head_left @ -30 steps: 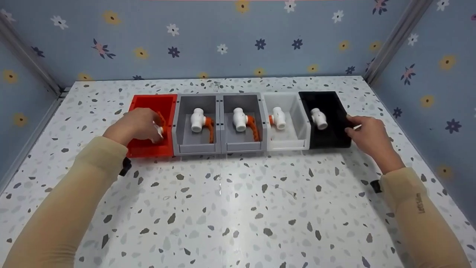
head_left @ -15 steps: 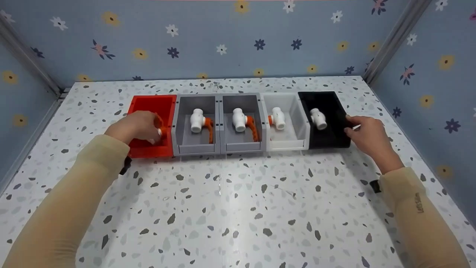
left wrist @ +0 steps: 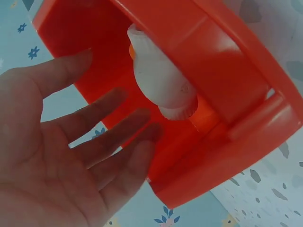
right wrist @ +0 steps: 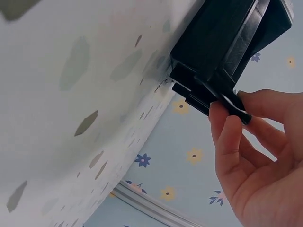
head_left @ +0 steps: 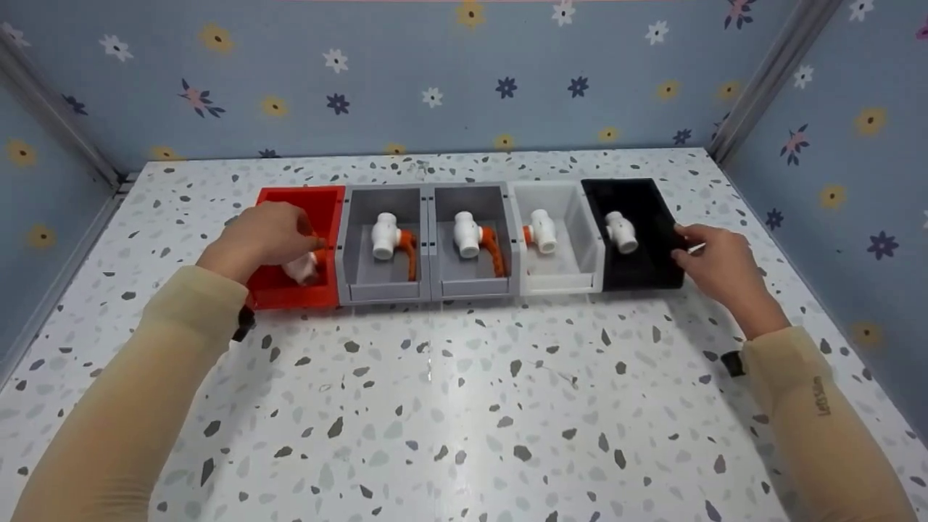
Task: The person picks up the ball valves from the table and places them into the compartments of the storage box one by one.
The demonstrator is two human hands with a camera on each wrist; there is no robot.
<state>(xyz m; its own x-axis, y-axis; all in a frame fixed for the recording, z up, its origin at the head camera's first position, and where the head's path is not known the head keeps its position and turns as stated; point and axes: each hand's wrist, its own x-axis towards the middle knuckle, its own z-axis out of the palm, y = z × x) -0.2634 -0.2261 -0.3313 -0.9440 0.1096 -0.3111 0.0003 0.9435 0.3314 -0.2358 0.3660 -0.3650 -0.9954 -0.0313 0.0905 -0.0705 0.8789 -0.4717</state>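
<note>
My left hand [head_left: 262, 235] is over the red bin [head_left: 297, 298] at the left end of the row. In the left wrist view, its fingers are spread and apart from the white ball valve [left wrist: 158, 78]. That valve lies inside the red bin, its orange handle mostly hidden. At the other end, my right hand [head_left: 725, 272] pinches the right edge of the black bin [head_left: 645, 272] between thumb and fingers. A white valve body [head_left: 621, 232] lies in the black bin; no handle shows on it.
Between the end bins stand two grey bins [head_left: 384, 292] [head_left: 475, 288] and a white bin [head_left: 562, 283], side by side. Each holds one white valve with orange on it. The speckled tabletop [head_left: 464, 406] extends in front; flower-patterned walls [head_left: 406, 65] enclose the back and sides.
My left hand has let go of the valve in the red bin and risen slightly, leaving more of the white body visible. The right hand keeps its hold on the black bin.
</note>
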